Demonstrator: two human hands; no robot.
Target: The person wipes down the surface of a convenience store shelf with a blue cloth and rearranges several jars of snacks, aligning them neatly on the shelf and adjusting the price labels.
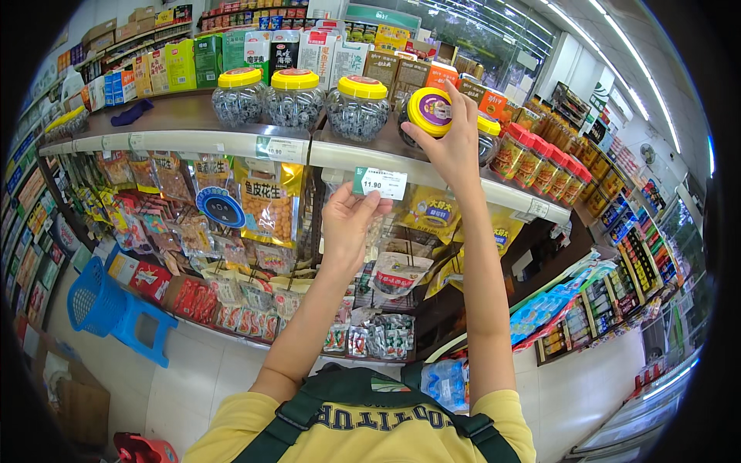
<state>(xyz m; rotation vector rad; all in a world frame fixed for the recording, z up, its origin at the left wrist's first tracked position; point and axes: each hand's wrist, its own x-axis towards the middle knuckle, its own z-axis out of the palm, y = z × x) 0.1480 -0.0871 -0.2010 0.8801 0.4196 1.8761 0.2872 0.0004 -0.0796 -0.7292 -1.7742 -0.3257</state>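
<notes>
My left hand (356, 223) pinches a paper price tag (380, 183) at its lower edge, just under the front rail of the top shelf. With my right hand (448, 139) I grip the yellow lid of a clear plastic jar (429, 111), which is tilted so that its purple lid label faces me. Similar yellow-lidded jars of dark wrapped pieces stand to the left, the nearest (358, 108) upright on the shelf. Another yellow-lidded jar (487, 139) is partly hidden behind my right hand. Red-lidded jars (515, 150) stand in a row to the right.
The shelf's pale front rail (278, 144) carries another price tag. Bagged snacks (269, 202) hang below it. Boxes and pouches (315, 58) line the shelf's back. A dark purple cloth-like item (132, 113) lies at the left. A blue stool (142, 327) and blue basket (95, 298) stand on the floor.
</notes>
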